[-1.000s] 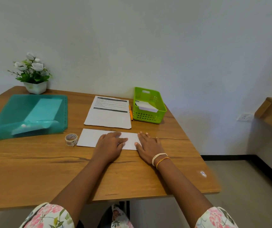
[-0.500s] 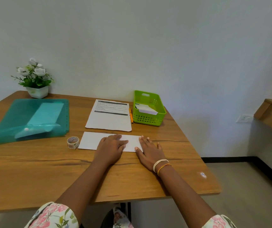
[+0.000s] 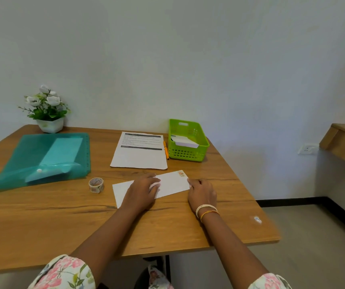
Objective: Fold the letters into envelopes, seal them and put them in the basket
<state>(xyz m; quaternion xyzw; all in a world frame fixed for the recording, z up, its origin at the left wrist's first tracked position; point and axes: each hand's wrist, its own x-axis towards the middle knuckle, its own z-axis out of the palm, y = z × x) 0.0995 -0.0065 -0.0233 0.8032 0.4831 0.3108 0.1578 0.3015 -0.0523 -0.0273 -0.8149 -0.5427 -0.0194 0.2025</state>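
Centrally on wooden counter [image 3: 42, 222]: white envelope [image 3: 171, 183] lying flat, skewed, stamp at far right corner. Left hand [image 3: 141, 191] flat on its middle, fingers straight, pressing; right hand [image 3: 201, 193] at its right end, fingertips touching the edge, grip unclear. Beyond: printed letter [image 3: 140, 155], orange pen [image 3: 166, 150], green basket [image 3: 188, 142] holding white envelopes; tape roll [image 3: 96, 185] just left.

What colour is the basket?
Bright green basket, with a grid-perforated wall, seen in the head view.
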